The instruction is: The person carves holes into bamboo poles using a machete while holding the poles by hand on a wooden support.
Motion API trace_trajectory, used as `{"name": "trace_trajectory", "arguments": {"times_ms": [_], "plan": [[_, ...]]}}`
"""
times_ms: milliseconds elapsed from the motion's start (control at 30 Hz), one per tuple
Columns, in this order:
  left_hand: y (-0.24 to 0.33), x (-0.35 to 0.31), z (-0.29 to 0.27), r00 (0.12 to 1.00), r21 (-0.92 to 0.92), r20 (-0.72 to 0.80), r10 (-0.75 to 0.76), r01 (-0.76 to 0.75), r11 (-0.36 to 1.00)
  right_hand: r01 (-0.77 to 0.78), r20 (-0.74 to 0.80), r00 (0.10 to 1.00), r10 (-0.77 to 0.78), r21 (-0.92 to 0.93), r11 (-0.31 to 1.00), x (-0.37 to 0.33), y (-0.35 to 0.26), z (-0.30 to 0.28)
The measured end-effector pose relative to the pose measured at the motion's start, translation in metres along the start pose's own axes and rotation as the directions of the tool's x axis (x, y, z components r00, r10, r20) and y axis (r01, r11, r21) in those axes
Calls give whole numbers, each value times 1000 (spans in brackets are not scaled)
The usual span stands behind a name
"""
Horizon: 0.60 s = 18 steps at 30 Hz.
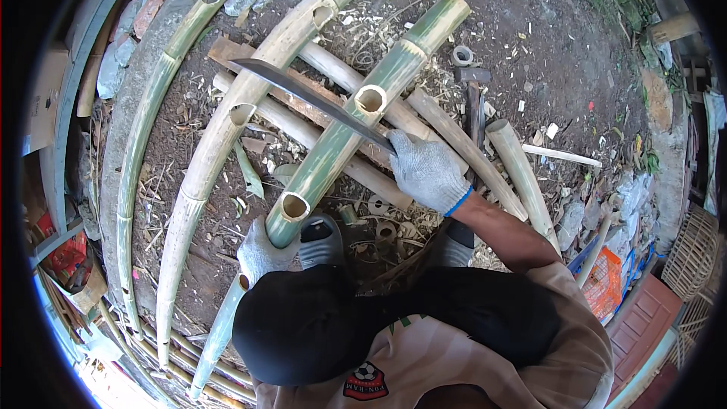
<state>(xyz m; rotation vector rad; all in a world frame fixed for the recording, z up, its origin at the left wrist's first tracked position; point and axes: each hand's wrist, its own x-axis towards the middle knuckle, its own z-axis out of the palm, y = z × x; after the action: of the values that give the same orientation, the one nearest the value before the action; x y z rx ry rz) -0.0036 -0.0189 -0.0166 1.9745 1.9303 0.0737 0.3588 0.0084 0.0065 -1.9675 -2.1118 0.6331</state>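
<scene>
A long green bamboo pole (327,160) slants from the upper middle down to the lower left, with several cut openings along it. My left hand (266,251), in a pale knit glove, is closed around the pole just below the oval hole (294,205); the pole partly hides its fingers. My right hand (428,172), gloved with a blue cuff edge, grips the handle end of a machete (303,94). The long dark blade lies across above the pole, pointing up and left, close below another round hole (371,99). Whether the blade touches the bamboo I cannot tell.
Two more bamboo poles, one pale (198,174) and one green (144,125), curve along the left. Wooden lengths (473,153) lie under and beside my pole. A hammer (474,76), a bamboo ring (462,55) and chips lie on the dirt. Woven baskets (693,246) stand right.
</scene>
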Motion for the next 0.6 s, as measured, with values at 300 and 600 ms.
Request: {"name": "trace_trajectory", "arguments": {"times_ms": [300,600], "plan": [[5,0,-4,998,0,52,-41,42,999,70,-126,989,-73,-31,997,4,3,9],[2,2,-3,996,3,78,-42,42,999,6,-37,999,-7,-37,999,5,4,9]]}}
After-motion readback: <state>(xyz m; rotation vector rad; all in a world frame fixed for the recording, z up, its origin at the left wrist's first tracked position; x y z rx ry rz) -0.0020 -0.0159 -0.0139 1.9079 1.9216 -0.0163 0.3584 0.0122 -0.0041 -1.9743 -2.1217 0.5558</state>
